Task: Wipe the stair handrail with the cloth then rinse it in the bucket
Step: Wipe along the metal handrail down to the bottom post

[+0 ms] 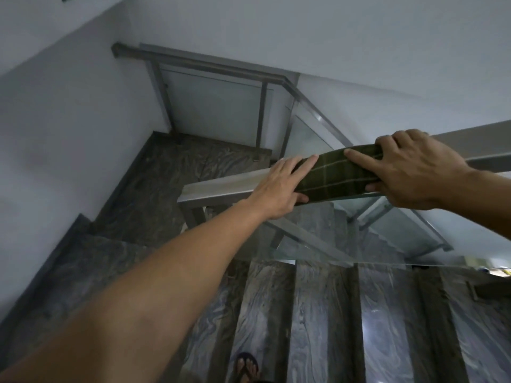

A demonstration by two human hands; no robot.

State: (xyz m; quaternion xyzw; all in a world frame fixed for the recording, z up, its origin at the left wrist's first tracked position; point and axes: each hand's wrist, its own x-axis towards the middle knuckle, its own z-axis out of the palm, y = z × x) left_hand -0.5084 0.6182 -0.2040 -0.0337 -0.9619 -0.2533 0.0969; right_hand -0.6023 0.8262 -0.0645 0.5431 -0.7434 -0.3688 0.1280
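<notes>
- The white walls point(69, 111) close the stairwell in on the left and behind, leaving a narrow well that turns at a landing point(177, 167) below.
- The marble stairs point(318, 313) run down from the camera; their veined treads fill the lower picture, and a foot in a sandal point(247, 367) stands on one at the bottom edge.
- Glass panels point(401, 230) hang under the rails, with a clear edge crossing the steps on the right.
- The stair handrail point(221, 185), a flat metal bar, crosses the middle from its squared-off free end at the left up to the right edge; bare rail lies open to the left of the hands, and more shows past the right hand. A second rail point(199, 62) runs along the far flight by the wall.
- The cloth point(340, 172), dark green with pale stripes, is draped over the handrail between the two hands, wrapped down over its near edge.
- The left hand point(279, 186) lies flat with fingers stretched out on the cloth's left end, thumb tucked under the near edge.
- The right hand point(409, 170) clasps the cloth's right end around the rail, fingers over the top, thumb beneath.
- No bucket shows.
</notes>
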